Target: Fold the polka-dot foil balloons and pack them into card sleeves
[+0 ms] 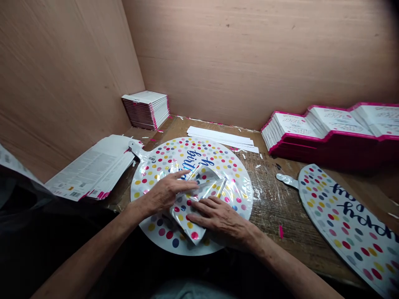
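A flat round foil balloon (162, 160) with coloured dots and blue lettering lies in front of me, its tail pointing to the upper left. On top of it is a folded, shiny foil balloon (183, 214) with the same dots. My left hand (163, 191) rests on the folded balloon's upper left side, fingers stretched out toward the right. My right hand (220, 218) lies flat across its lower right part, fingers extended and pressing on the foil. The layers under both palms are hidden.
Printed cards (93, 168) lie fanned at the left, with a card stack (146, 110) in the corner. White paper strips (221, 137) lie behind the balloon. Pink-edged card packs (327, 128) line the back right. Another dotted balloon (346, 224) lies at the right on the taped cardboard surface (271, 207).
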Motion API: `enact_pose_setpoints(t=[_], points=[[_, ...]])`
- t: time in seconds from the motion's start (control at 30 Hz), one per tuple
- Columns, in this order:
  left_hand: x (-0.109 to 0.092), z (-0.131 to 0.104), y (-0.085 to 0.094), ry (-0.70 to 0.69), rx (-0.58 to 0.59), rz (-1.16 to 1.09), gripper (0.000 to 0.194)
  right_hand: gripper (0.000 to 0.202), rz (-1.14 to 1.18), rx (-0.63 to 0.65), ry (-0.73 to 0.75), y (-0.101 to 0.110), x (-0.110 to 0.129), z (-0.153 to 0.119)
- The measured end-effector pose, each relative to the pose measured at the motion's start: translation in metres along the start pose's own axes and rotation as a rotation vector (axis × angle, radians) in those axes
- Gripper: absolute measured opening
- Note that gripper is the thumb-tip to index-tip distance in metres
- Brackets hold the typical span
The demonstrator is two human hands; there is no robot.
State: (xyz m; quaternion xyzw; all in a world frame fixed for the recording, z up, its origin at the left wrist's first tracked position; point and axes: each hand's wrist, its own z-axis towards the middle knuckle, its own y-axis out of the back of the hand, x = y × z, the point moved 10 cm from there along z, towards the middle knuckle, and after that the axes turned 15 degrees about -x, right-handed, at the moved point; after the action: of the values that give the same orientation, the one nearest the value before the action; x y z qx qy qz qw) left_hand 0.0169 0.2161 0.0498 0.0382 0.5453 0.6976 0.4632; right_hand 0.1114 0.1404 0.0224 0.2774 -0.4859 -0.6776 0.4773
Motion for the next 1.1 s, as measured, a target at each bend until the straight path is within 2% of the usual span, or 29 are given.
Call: enact_pose_setpoints(t=[0.03, 0.1, 0.2, 0.27, 0.3, 0.37, 0.47, 0.53, 0.6, 0.63, 0.7, 0.77, 0.83, 0.9, 0.97, 1.03, 1.1], points=[[0.003, -0.002, -0.014, -0.026, 0.096, 0.003, 0.057, 0.038, 0.054, -0.004, 0.004, 0.002, -0.002, -0.009], [0.011, -0.006, -0.030, -0.023, 0.170, 0.033, 0.061, 0.038, 0.179, -0.109, -0.092, 0.010, -0.019, -0.020], [0.018, -0.006, -0.031, 0.052, 0.093, 0.028, 0.053, 0.037, 0.345, -0.403, -0.360, 0.025, -0.059, -0.036], [0.017, -0.005, -0.026, 0.092, 0.021, -0.022, 0.047, 0.037, 0.360, -0.508, -0.443, 0.028, -0.072, -0.043], [0.015, -0.005, -0.024, 0.089, -0.007, -0.046, 0.048, 0.036, 0.330, -0.519, -0.431, 0.029, -0.072, -0.045], [0.007, -0.004, -0.023, 0.030, -0.038, -0.056, 0.064, 0.037, 0.232, -0.479, -0.359, 0.028, -0.065, -0.044], [-0.002, -0.007, -0.025, -0.101, -0.043, 0.005, 0.083, 0.036, 0.159, -0.328, -0.262, 0.022, -0.053, -0.045], [-0.006, -0.012, -0.032, -0.162, 0.034, -0.001, 0.076, 0.035, 0.196, -0.263, -0.253, 0.020, -0.052, -0.046], [-0.006, -0.015, -0.038, -0.146, 0.100, -0.055, 0.061, 0.033, 0.280, -0.265, -0.309, 0.022, -0.059, -0.045], [-0.003, -0.012, -0.037, -0.083, 0.087, -0.083, 0.051, 0.033, 0.322, -0.286, -0.391, 0.022, -0.069, -0.044], [0.015, -0.005, -0.032, 0.182, -0.015, -0.110, 0.035, 0.039, 0.337, -0.364, -0.670, 0.021, -0.100, -0.046], [0.038, -0.005, -0.030, 0.545, -0.120, -0.093, 0.039, 0.041, 0.229, -0.422, -0.985, 0.018, -0.129, -0.054], [0.049, -0.009, -0.031, 0.805, -0.177, 0.015, 0.044, 0.034, 0.060, -0.383, -1.176, 0.016, -0.143, -0.056], [0.046, -0.005, -0.030, 0.853, -0.209, 0.222, 0.048, 0.027, -0.095, -0.227, -1.225, 0.012, -0.148, -0.048], [0.038, 0.003, -0.030, 0.776, -0.231, 0.429, 0.045, 0.026, -0.250, -0.057, -1.210, 0.013, -0.151, -0.035], [0.032, 0.007, -0.035, 0.707, -0.230, 0.538, 0.040, 0.028, -0.389, 0.034, -1.122, 0.019, -0.154, -0.014], [0.032, 0.007, -0.038, 0.676, -0.222, 0.568, 0.038, 0.035, -0.408, 0.075, -0.969, 0.019, -0.158, 0.015]])
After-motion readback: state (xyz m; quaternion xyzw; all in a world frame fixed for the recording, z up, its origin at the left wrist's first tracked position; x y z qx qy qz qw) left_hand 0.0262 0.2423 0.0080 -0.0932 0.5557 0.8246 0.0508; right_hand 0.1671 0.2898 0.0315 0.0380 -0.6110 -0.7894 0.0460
